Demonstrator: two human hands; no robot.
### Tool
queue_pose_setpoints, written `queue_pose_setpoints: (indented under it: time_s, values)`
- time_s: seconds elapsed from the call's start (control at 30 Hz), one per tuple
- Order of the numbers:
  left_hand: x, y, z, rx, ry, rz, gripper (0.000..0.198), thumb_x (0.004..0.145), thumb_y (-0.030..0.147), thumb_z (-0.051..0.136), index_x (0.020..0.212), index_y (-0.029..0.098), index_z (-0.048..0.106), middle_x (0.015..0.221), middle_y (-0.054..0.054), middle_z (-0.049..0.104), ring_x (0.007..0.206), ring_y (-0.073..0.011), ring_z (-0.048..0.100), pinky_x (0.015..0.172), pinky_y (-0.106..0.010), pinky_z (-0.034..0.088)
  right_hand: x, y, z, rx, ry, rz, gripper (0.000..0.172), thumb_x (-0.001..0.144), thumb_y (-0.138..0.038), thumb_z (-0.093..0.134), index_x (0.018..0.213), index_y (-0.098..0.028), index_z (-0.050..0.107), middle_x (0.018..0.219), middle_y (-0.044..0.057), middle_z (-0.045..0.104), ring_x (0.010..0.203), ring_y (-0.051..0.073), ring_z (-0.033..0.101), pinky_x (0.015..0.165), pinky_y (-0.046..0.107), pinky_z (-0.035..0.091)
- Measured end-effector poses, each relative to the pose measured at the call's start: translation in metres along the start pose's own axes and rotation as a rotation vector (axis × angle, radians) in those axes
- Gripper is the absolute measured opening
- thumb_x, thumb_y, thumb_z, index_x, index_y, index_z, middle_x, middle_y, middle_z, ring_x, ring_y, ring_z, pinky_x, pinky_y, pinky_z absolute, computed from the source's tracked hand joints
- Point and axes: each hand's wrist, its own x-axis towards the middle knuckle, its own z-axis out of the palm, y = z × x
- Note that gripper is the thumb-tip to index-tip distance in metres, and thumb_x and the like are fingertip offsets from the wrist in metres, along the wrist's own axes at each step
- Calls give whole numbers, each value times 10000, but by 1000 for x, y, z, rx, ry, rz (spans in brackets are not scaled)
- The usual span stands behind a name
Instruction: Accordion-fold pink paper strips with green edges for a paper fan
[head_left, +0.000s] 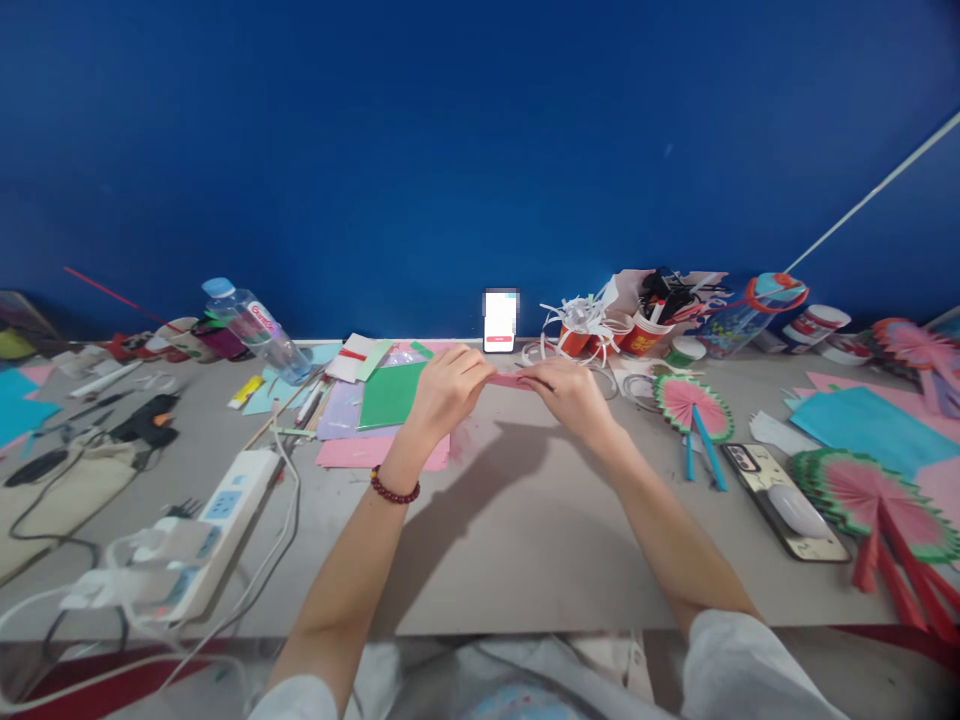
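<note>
A narrow folded strip of pink paper (508, 380) stretches between my two hands, held up over the middle of the table. My left hand (456, 385) has its fingers closed on one end, and a dark red bead bracelet circles that wrist. The other end sits pinched in my right hand (562, 390). Both hands hide parts of the strip. Just beyond them a phone with a lit screen (499, 322) stands upright against the blue wall. Green paper sheets (390, 395) and pink sheets (352, 452) lie beside my left hand.
Left are a power strip (225, 520) with cables, a hot glue gun (150, 422) and a tilted plastic bottle (262, 330). Right are paper cups (643, 335), watermelon paper fans (691, 405), (877, 500) and a patterned phone (757, 480) under a white mouse-like object (799, 510).
</note>
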Motion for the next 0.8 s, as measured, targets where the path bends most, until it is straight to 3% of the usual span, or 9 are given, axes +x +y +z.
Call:
queue_pose_setpoints:
  time_s: [0.23,0.43,0.8]
  values:
    - [3,7,4,29,-79,0,230,941,291,471,861,186,659,792,-40,665,772,-177,528,692,-316,354,2,-7,-1,-48,-18,-44,234,920,-278,509,876,-177,715,771,82,735,759,219,668,729,332,491]
    - [2,6,3,70,-26,1,242,935,178,461,834,212,679,747,-11,695,748,-167,546,863,-372,335,6,-8,-6,84,-37,40,151,852,-272,620,934,-180,707,890,82,743,854,228,672,778,338,505]
    - [1,-1,0,65,57,9,183,912,194,518,833,214,681,800,2,726,749,-161,560,826,-352,360,5,-7,-11,205,-34,112,115,851,-224,616,857,-212,730,828,33,752,764,182,682,712,282,506]
